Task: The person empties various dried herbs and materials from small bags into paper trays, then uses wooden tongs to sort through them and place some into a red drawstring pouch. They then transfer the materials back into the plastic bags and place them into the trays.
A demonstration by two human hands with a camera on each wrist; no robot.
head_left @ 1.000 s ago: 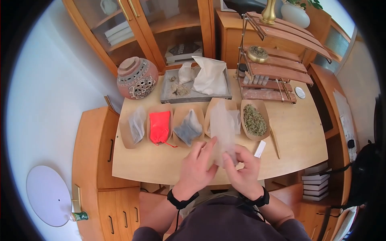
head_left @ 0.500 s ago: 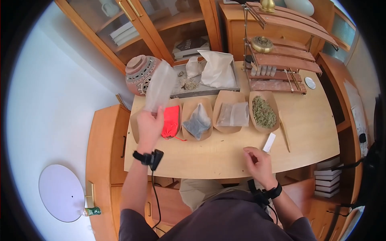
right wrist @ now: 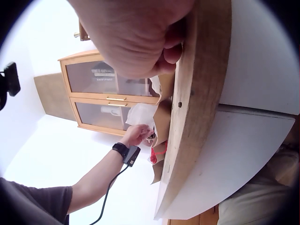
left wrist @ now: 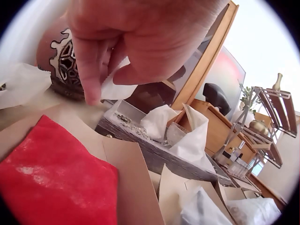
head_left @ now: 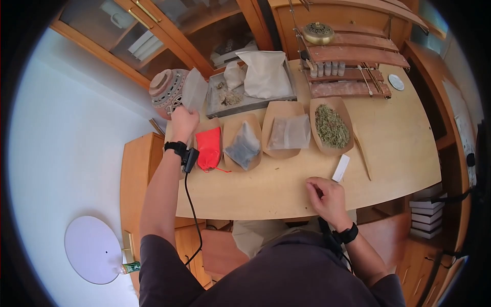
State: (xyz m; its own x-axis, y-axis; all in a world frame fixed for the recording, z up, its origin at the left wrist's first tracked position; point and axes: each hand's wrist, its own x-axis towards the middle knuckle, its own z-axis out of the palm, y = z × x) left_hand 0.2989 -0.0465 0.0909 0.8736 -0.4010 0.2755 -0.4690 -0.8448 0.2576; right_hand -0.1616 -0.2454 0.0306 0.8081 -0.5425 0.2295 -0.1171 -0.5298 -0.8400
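Observation:
My left hand (head_left: 184, 123) is stretched out to the far left of the table and pinches a translucent white bag (head_left: 195, 89). Held upright, the bag overlaps the patterned clay jar (head_left: 162, 100) in the head view. In the left wrist view, thumb and fingers close on the bag's edge above the paper boats. Below and beside this hand lies a red drawstring pouch (head_left: 208, 148) in its paper boat. My right hand (head_left: 328, 199) rests at the table's front edge, fingers loosely curled, with nothing visible in it. A small white block (head_left: 340, 168) lies just beyond it.
Paper boats in a row hold a dark-filled sachet (head_left: 243, 148), a translucent packet (head_left: 290, 132) and dried herbs (head_left: 332, 126). Behind them are a grey tray (head_left: 250, 106) with white bags and a wooden rack (head_left: 353, 56). A wooden stick (head_left: 362, 152) lies right.
Both hands held the bag over the front; the right let go and settled at the table edge. The left carried the bag leftward, then farther back toward the clay jar.

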